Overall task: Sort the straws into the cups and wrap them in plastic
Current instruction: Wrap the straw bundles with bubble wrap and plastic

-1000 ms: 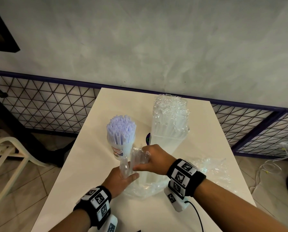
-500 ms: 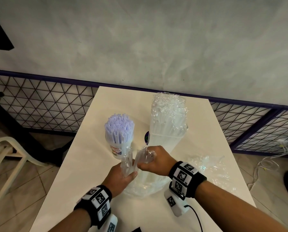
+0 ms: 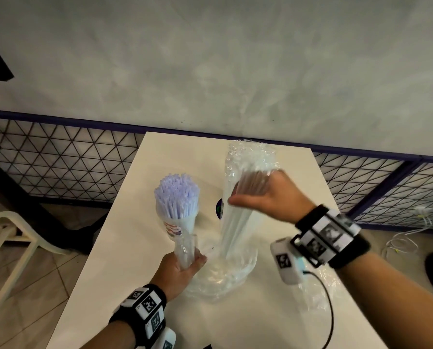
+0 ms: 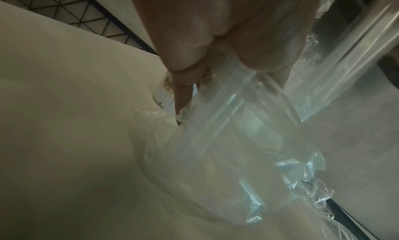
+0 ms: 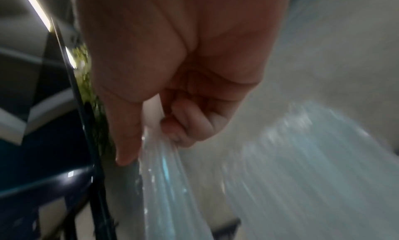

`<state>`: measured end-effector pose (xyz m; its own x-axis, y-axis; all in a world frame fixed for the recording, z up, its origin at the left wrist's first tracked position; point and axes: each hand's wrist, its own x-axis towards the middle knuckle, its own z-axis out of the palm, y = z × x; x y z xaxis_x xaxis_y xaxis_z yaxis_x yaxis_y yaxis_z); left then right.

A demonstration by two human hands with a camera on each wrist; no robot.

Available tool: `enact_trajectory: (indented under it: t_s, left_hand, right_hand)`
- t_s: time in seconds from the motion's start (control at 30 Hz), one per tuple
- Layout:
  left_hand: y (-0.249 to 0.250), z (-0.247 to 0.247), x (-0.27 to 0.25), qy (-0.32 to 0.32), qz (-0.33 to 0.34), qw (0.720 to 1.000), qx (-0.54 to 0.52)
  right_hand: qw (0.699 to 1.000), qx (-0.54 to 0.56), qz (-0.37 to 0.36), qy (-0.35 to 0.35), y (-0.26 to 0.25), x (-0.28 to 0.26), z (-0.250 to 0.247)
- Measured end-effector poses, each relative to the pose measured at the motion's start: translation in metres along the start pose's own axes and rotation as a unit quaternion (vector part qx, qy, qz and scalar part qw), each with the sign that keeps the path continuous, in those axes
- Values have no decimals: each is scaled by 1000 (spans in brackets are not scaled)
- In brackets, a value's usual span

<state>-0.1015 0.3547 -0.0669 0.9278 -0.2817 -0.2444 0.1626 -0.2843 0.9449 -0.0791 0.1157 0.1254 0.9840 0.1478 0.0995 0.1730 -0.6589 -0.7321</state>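
Observation:
A printed cup [image 3: 176, 226] packed with pale purple straws [image 3: 177, 195] stands at the table's middle left. To its right a tall bundle of clear straws [image 3: 248, 162] stands upright inside clear plastic wrap [image 3: 225, 275] that pools at its base. My left hand [image 3: 185, 263] grips a twisted tail of that wrap [image 4: 226, 117] near the base, close to the purple cup. My right hand [image 3: 243, 192] is raised against the bundle's upper half, blurred. In the right wrist view its curled fingers [image 5: 185, 132] pinch a stretched strip of wrap [image 5: 164, 172].
The cream table [image 3: 134, 248] ends at a grey wall with a purple-framed wire mesh [image 3: 59, 159] on both sides. A loose sheet of plastic [image 3: 321, 285] lies on the right of the table. A cream chair [image 3: 9, 235] stands left of it.
My right hand has left the twisted tail beside the left hand and swung up and to the right, to the upper part of the tall bundle. The left hand has stayed, holding the tail.

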Motion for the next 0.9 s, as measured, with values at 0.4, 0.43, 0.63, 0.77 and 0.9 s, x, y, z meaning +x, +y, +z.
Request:
enact_trajectory:
  t_s: [0.4,0.43,0.63,0.77,0.9]
  left_hand:
    - [0,-1,-3,-23,13,1000,-8]
    - [0,-1,-3,-24,14,1000,-8]
    - [1,-1,-3,-22,13,1000,-9]
    - [1,-1,-3,-23,16,1000,-7]
    - [-1,0,-3,-26,14,1000,-6]
  right_hand:
    - [998,-33,-31,51,-27,43,-88]
    - [998,-34,-35,49,-31,44,-89]
    - [997,-63,-40,12,-34,49,-91]
    - [994,-109,-16,-2,2,55,-54]
    - [993,-104,42,-27,46,43,-4]
